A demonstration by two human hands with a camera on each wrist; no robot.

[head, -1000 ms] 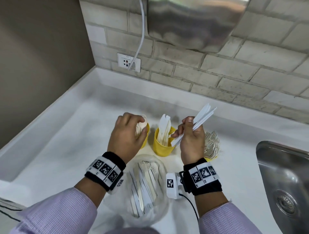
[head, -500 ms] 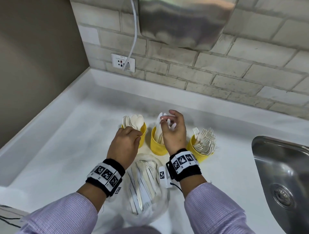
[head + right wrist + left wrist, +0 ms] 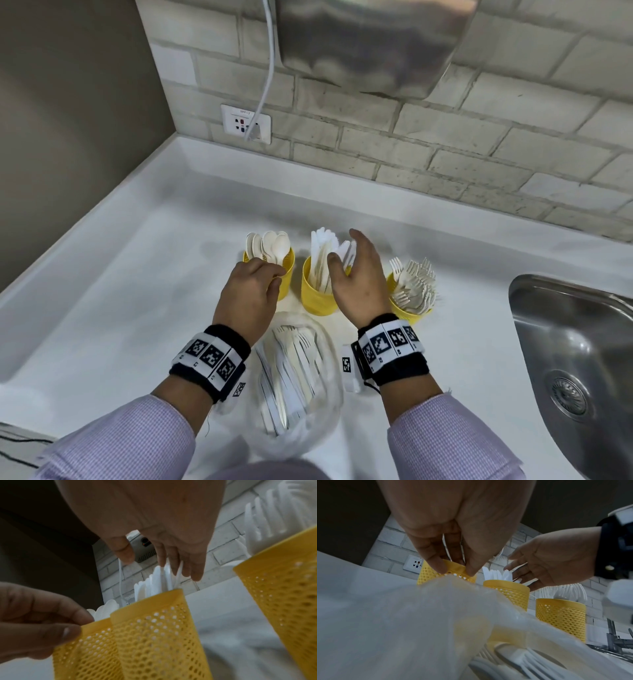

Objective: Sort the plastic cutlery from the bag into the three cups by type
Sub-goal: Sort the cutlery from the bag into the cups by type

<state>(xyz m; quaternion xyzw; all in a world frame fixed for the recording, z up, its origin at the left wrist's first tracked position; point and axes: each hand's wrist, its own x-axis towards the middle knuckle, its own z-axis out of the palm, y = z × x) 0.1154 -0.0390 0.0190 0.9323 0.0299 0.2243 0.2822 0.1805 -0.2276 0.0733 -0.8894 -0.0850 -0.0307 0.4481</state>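
Three yellow perforated cups stand in a row on the white counter. The spoon cup (image 3: 289, 270) is on the left, the knife cup (image 3: 315, 298) in the middle and the fork cup (image 3: 407, 313) on the right. My left hand (image 3: 275, 277) hangs at the spoon cup's front rim (image 3: 452, 570) with its fingers loosely curled, holding nothing. Over the knives (image 3: 323, 253), my right hand (image 3: 344, 248) is spread with relaxed fingers whose tips are at the blade tops (image 3: 163, 574). A clear bag (image 3: 253, 404) of mixed white cutlery lies between my wrists.
A steel sink (image 3: 575, 359) is set into the counter at the right. A brick wall runs along the back, with a socket (image 3: 246, 123), a white cable and a metal box above. A grey wall closes off the left side. Bare counter (image 3: 120, 291) lies to the left.
My right hand lowered a bunch of knives into the middle cup and let them go. My left hand drew back from the spoons to the front rim of their cup.
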